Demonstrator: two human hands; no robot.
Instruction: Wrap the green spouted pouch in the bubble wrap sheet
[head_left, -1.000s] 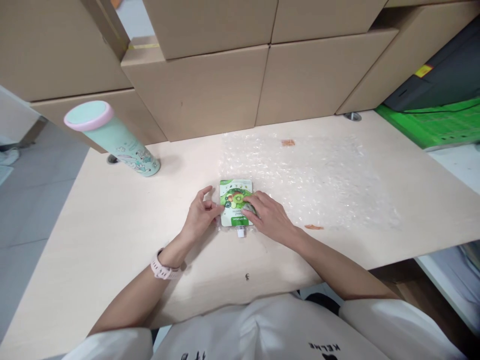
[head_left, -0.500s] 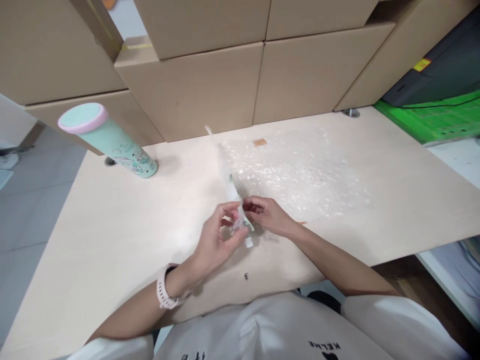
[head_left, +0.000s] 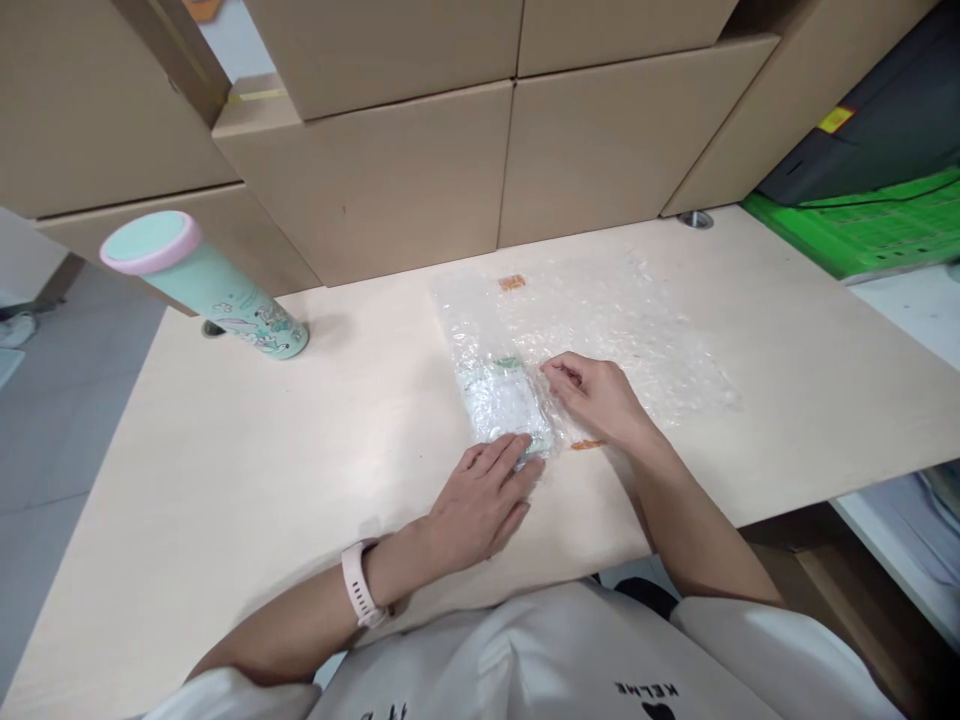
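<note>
The pouch (head_left: 504,402) lies flat on the worktop (head_left: 247,470), covered by a fold of the bubble wrap (head_left: 600,340), so that only a pale green print shows through the film. My left hand (head_left: 480,505) lies palm down with the fingers extended and flat, the fingertips pressing the near edge of the wrapped pouch; it grips nothing. My right hand (head_left: 596,395) rests on the wrap just beside the right edge of the pouch, fingers curled inward; I cannot tell whether they pinch the film or only press it. I judge the pouch to be light, thin and pliable, likely to bend if lifted by one corner. The wrap is soft, springy and smooth, so it may slide on the worktop and open again once released. The best hold appears to be flat pressure across the folded layers, or a pinch at the two side edges where film and pouch overlap. Count: one pouch, one sheet of bubble wrap, two small orange scraps (head_left: 512,282) on or near the sheet, one mint bottle (head_left: 206,285) lying well to the left, one wristband (head_left: 358,597) on my left wrist, and several cardboard boxes (head_left: 375,180) stacked behind.
</note>
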